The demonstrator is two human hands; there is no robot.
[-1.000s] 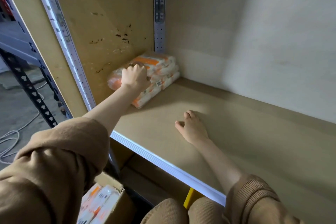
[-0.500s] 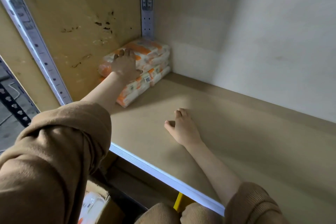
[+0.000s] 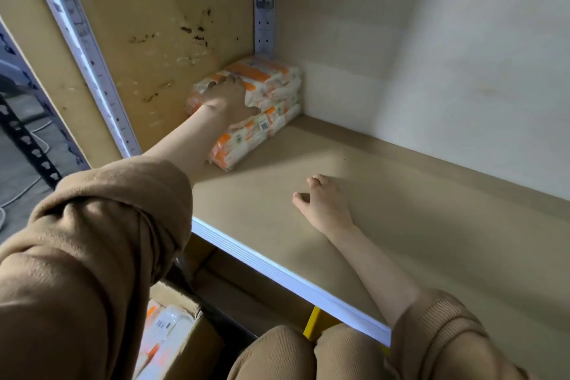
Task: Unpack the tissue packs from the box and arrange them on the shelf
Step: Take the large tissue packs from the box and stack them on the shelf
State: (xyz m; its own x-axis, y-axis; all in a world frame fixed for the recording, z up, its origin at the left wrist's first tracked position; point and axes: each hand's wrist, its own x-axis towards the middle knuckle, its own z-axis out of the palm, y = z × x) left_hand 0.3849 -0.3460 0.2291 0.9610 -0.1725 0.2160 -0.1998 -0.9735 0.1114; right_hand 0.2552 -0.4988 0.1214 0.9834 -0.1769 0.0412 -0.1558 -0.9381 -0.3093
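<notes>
Now, box (image 3: 197, 348) below shelf (image 3: 401, 225) edge holds spare packs (image 3: 166, 330), R hand (image 3: 324, 203) stays resting on shelf w/ fingers loosely curled, and L hand (image 3: 229, 99) has opened from fist to fingers flat atop tissue packs (image 3: 271, 80) stacked in rear-left corner: stack judged seated, next pack due.

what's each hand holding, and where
Left hand covers the near end of the top tissue pack, thumb on its side; grip unclear. Right hand rests empty on the shelf.
</notes>
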